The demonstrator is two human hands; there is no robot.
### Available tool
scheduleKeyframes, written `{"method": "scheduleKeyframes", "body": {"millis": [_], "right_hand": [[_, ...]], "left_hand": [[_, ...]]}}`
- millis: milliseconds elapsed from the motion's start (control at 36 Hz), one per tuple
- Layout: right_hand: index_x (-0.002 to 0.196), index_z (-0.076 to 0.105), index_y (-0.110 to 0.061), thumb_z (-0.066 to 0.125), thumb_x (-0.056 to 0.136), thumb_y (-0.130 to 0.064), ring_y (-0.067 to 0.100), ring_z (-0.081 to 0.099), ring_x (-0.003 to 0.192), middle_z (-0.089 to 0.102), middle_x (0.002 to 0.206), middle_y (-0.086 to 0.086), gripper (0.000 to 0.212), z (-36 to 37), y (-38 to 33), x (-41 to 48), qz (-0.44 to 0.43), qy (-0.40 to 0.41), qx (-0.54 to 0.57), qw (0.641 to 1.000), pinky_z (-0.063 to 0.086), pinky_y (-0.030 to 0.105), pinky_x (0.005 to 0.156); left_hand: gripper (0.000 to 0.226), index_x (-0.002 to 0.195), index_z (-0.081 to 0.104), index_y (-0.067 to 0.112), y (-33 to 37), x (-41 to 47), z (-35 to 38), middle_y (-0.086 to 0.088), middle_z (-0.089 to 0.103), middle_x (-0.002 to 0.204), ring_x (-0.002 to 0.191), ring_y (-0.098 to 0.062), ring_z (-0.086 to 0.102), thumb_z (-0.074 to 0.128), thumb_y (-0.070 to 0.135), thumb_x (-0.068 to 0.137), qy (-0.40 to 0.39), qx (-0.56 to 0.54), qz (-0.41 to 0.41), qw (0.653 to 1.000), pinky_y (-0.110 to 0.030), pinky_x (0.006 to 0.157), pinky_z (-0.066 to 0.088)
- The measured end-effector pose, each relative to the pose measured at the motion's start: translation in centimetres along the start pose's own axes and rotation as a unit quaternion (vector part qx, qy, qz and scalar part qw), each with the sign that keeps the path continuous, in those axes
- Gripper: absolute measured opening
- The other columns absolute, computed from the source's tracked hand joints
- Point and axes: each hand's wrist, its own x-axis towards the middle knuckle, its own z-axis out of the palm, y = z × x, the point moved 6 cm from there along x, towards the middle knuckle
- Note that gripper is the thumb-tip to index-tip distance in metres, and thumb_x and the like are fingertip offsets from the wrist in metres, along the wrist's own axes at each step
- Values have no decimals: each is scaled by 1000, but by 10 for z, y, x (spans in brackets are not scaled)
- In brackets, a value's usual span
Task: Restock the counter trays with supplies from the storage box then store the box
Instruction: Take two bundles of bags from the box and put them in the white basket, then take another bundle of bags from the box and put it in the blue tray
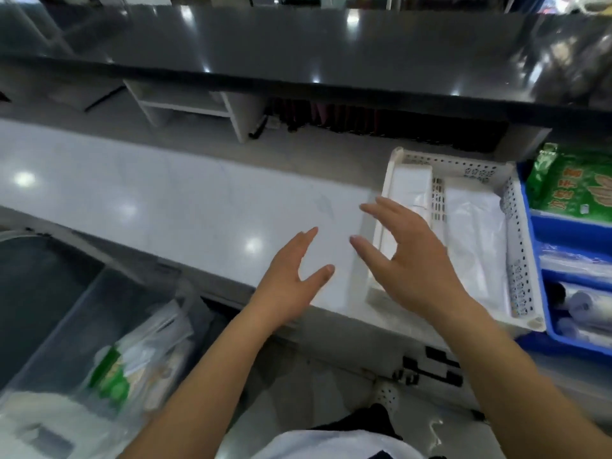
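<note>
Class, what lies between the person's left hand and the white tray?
Head view: only bare white counter between the left hand and the white tray; the right hand pokes its thumb over that gap.

Glossy white worktop under a raised black counter ledge — ceiling-light glints on both.

Counter: stretching across the middle.
Tray: sitting on the counter's right end.
Bins: standing right of the tray, apparently touching it.
Storage box: sitting below the counter, left.
Ledge: rising behind the counter.
</note>
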Motion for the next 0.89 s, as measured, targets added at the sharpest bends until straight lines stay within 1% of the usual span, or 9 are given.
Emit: {"method": "scheduleKeyframes", "body": {"millis": [83,167,306,361,500,639,778,833,889], "right_hand": [[144,45,-34,56,92,-51,7,26,145,34,156,-14,55,47,-58,-34,-61,-34,41,997,21,27,115],[146,41,-36,52,91,-57,8,21,147,30,158,-13,61,117,-91,-68,-86,-107,66,988,21,32,119],[150,24,-47,48,83,-72,16,-1,152,9,164,-12,75,240,-103,-122,-74,-321,-13,944,12,43,123],[150,22,-47,47,82,-73,16,-1,152,10,165,-11,77,262,-113,-131,-83,-363,-36,927,12,44,123],[150,28,-43,52,88,-65,14,10,151,21,162,-8,69,287,-151,-125,-119,-382,-52,915,16,40,122],[150,33,-37,57,88,-60,17,17,149,26,161,-4,70,333,-176,-113,-126,-427,-87,891,20,41,121],[148,38,-37,49,78,-74,17,28,145,34,157,-2,80,389,-200,-91,-152,-480,-102,858,27,41,118],[146,42,-34,47,74,-75,18,34,142,40,154,-2,83,416,-211,-74,-166,-483,-105,854,31,40,116],[144,46,-29,56,79,-64,19,40,138,46,151,-1,75,441,-224,-56,-179,-486,-99,850,36,39,112]], "left_hand": [[75,151,13,53,-60,-54,-37,24,-4,163,141,7,5,58,55,91,97,-11,-7,995,-23,110,16],[77,153,14,49,-135,-113,-61,18,-5,164,144,2,3,59,53,90,184,-20,-64,981,-25,113,16],[84,156,16,36,-262,-198,-76,2,1,167,153,-18,5,60,57,87,224,-22,-218,950,-40,121,19],[86,156,18,33,-294,-228,-80,1,7,167,153,-19,7,61,59,86,240,-32,-249,938,-45,121,22],[82,154,24,31,-336,-283,-73,1,16,165,151,-17,16,63,55,87,282,-95,-313,902,-44,120,26],[87,152,18,45,-369,-298,-62,8,23,162,148,-17,26,61,63,79,281,-159,-347,881,-46,116,34],[84,155,22,29,-385,-305,-87,7,23,161,148,-17,24,67,47,87,286,-177,-386,859,-30,117,23],[83,155,24,29,-402,-305,-104,3,22,163,148,-19,23,66,49,86,281,-173,-412,849,-37,120,23],[83,153,26,30,-415,-306,-124,0,26,162,147,-21,27,65,54,84,288,-169,-430,839,-42,119,26]]}}
